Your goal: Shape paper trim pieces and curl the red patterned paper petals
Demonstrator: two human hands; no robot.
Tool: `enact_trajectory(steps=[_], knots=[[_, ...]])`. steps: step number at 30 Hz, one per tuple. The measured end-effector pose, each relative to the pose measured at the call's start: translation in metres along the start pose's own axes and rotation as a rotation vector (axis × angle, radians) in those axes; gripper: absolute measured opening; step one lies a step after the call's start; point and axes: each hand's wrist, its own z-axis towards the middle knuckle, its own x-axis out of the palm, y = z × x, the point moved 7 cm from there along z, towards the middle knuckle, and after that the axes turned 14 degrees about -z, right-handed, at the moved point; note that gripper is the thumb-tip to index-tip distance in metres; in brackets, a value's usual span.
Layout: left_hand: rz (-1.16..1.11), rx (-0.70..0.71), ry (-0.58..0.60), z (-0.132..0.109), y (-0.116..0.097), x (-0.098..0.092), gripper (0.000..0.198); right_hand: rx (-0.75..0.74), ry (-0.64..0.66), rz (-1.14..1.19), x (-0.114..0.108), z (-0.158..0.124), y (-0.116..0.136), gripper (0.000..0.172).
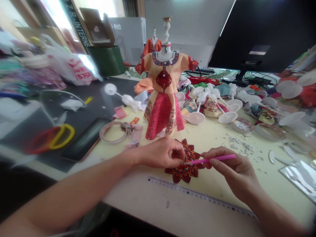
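A dark red, flower-shaped piece with a colourful pattern (pixel 190 171) lies flat on the pale table. My left hand (pixel 164 153) rests over its left part, thumb and forefinger pinched together near its middle; whatever is between them is too small to make out. My right hand (pixel 232 168) grips a slim pink pen (pixel 223 158) from the right. The pen's tip points left and meets the left fingertips above the flower piece. A clear ruler (pixel 195 194) lies just in front, its right end by my right wrist.
Behind my hands stands a small dress form in a peach and red outfit (pixel 164 82). Yellow-and-red scissors (pixel 61 136), a phone (pixel 86 138) and a tape roll (pixel 113 133) lie left. White doll stands (pixel 228 117) and loose small shiny pieces (pixel 238 144) lie right, before a monitor (pixel 259 36).
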Motion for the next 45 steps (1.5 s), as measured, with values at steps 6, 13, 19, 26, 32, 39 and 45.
enact_trajectory(steps=[6,13,19,26,32,39,45], knots=[[-0.01,-0.001,-0.007,0.0,0.0,-0.001,0.006,-0.022,0.024,-0.012,0.002,0.0,0.004,0.006],[-0.032,-0.003,-0.018,0.0,0.001,-0.001,0.006,-0.074,0.058,0.002,0.005,0.001,0.008,0.005],[-0.037,-0.007,-0.039,0.0,0.002,-0.004,0.005,-0.111,0.041,0.01,0.003,0.001,0.006,0.005],[-0.07,-0.04,-0.047,0.0,0.005,-0.005,0.006,-0.121,-0.013,-0.044,0.0,0.001,0.008,0.003],[-0.151,-0.125,-0.045,0.0,0.011,-0.004,0.007,-0.17,-0.038,-0.054,-0.003,0.001,0.009,0.007],[-0.45,-0.237,-0.074,0.001,0.026,-0.001,0.008,-0.329,-0.14,-0.195,-0.007,-0.006,0.024,0.013],[-0.644,-0.253,-0.131,0.002,0.028,0.0,0.006,-0.46,-0.222,-0.309,-0.007,-0.013,0.039,0.018]])
